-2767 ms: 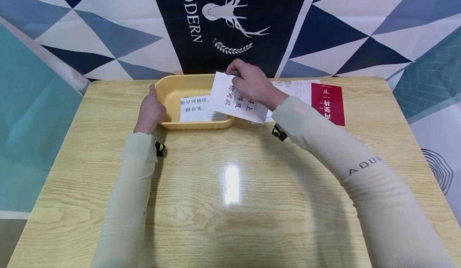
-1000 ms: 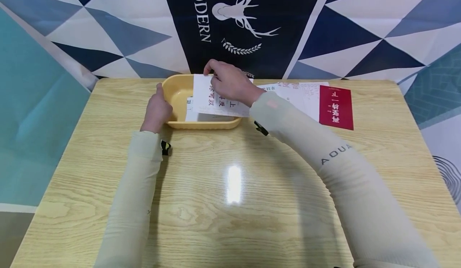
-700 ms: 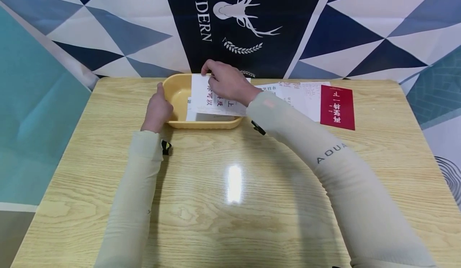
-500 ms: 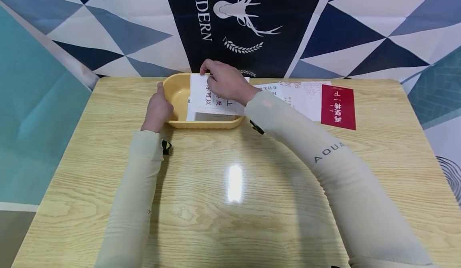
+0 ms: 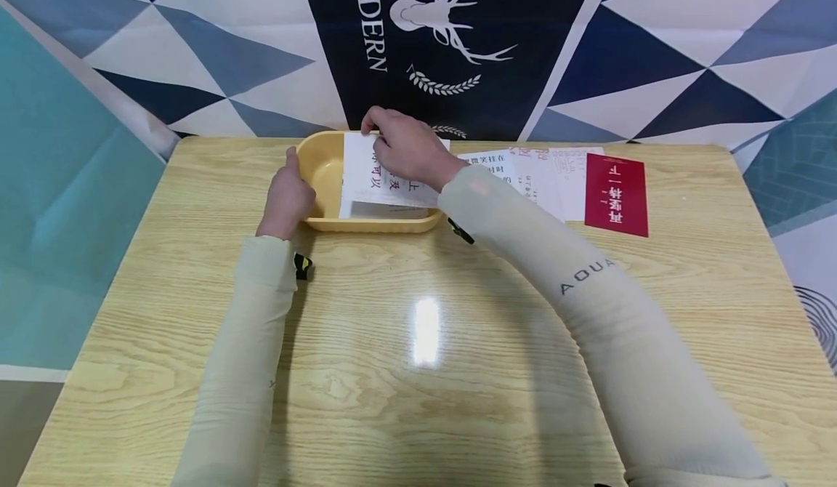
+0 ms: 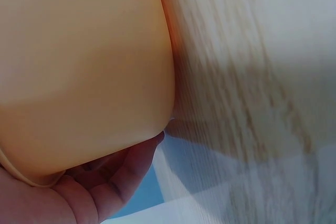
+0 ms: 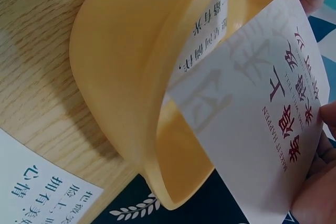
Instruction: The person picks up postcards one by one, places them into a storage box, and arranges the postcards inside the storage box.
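"Yellow is the tray (image 5: 325, 185) before you; which hand is on it?"

"It is my left hand (image 5: 288, 198). Its fingers are bent around the left end of the tray, and they grip it there."

"And your right hand (image 5: 412, 149)?"

"With it I pinch a white card (image 5: 361, 171), between thumb and fingers, by its far edge. It has red characters and the small words MAKE IT HAPPEN. The card is tilted, over the mouth of the tray. Whether it touches the rim, I cannot tell."

"What lies inside the tray?"

"I see a second white card (image 7: 209, 34), with dark characters. The one in my fingers covers a part of it."

"And on the table (image 5: 366, 291)?"

"To the right of the tray are white sheets (image 5: 487, 163) with printed characters, and at their right end a red card (image 5: 617, 196). My right sleeve (image 5: 562, 298) hides some part of the sheets."
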`<act>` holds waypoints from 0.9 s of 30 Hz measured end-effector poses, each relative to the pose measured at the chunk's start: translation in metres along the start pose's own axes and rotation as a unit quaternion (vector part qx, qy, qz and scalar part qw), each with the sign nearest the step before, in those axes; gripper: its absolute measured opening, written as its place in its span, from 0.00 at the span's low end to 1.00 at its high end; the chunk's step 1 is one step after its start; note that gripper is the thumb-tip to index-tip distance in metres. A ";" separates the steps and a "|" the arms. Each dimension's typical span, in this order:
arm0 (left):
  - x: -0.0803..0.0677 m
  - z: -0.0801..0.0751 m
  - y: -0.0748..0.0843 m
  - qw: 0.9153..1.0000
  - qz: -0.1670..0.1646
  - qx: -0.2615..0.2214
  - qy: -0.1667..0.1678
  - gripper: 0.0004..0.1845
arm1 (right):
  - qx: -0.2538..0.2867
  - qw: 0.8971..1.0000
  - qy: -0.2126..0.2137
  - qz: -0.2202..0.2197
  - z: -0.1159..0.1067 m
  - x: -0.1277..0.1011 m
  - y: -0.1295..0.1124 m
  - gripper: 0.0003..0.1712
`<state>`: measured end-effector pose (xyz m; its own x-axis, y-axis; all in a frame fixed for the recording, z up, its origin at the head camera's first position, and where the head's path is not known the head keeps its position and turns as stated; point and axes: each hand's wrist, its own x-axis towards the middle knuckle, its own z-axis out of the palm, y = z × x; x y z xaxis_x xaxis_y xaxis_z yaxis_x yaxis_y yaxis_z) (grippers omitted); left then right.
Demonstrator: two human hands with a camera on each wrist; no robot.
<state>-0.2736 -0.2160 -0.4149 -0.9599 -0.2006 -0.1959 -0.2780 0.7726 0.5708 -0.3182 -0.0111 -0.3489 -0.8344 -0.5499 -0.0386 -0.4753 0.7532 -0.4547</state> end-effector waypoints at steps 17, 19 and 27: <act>0.000 -0.001 0.000 1.000 -0.004 -0.018 0.000 0.43 | 0.008 0.999 -0.039 0.017 0.012 0.011 -0.006 0.17; 0.001 -0.001 0.001 1.000 -0.003 -0.019 0.000 0.43 | 0.010 0.999 -0.044 0.020 0.013 0.012 -0.007 0.17; 0.002 0.001 0.000 1.000 -0.002 -0.008 0.004 0.41 | -0.005 0.999 -0.047 0.004 0.025 0.013 0.000 0.18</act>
<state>-0.2755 -0.2163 -0.4162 -0.9592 -0.2077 -0.1917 -0.2815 0.7623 0.5827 -0.3224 -0.0270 -0.3718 -0.8085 -0.5746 -0.1270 -0.4710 0.7613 -0.4456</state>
